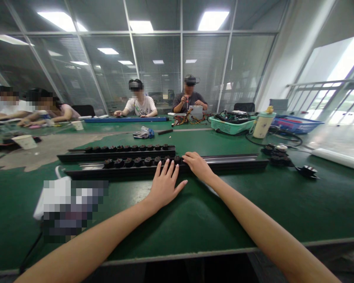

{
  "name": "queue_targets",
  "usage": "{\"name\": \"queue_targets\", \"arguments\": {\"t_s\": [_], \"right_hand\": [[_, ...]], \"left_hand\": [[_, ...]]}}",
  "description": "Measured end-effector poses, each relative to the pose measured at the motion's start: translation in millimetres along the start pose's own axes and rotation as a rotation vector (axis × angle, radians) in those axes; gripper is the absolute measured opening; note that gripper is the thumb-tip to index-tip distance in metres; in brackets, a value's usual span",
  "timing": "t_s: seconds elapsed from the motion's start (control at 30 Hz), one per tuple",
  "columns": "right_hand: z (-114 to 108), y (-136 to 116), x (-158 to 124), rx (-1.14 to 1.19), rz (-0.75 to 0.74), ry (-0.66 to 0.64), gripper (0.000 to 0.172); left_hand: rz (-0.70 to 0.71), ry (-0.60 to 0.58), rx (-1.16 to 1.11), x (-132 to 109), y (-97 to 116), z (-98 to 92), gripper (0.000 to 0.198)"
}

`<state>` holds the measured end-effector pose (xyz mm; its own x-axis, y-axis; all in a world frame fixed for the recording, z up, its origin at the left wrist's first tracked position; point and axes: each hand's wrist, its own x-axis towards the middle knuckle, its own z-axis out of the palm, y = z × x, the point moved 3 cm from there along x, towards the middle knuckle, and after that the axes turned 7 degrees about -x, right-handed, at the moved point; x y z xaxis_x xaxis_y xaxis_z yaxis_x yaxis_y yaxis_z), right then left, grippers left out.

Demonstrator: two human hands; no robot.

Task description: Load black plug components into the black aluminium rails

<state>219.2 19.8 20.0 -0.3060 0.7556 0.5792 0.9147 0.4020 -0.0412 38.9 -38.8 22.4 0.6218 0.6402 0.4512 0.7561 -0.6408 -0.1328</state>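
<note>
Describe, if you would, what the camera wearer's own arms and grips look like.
The left grip and right grip are bare, slender-fingered human hands; no glove, ring or marking shows. The bare left forearm and bare right forearm taper towards the wrist, without visible sleeve, watch or bracelet.

A green table (171,236) with a greyish patch (65,143) at its far left carries two black rails lying side by side, the front one (238,165) reaching further right than the rear one (118,153), with a blurred heap (76,208) nearer the left. Beyond them lie a cloth (143,133), a black strip (165,132), a blue bar (126,120) and a metal box (195,113) beside wires (181,119), while one cup (25,142) stands on the patch. Toward the right are a green basket (225,125), a bottle (263,125) just beside it, a blue basket (308,125), clustered black parts (279,159) and a white roll (339,159).
</note>
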Motion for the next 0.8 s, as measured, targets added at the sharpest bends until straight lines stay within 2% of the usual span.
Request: {"name": "queue_targets", "arguments": {"t_s": [0.57, 0.8], "right_hand": [[-6.3, 4.8, -3.0, -0.023, 0.015, -0.034, 0.031], [-8.0, 6.5, -6.7, 0.002, 0.054, 0.009, 0.031]], "left_hand": [[-0.004, 0.015, -0.021, 0.8, 0.9, -1.3, 0.071], [-0.007, 0.01, -0.025, 1.3, 1.5, -0.9, 0.072]]}}
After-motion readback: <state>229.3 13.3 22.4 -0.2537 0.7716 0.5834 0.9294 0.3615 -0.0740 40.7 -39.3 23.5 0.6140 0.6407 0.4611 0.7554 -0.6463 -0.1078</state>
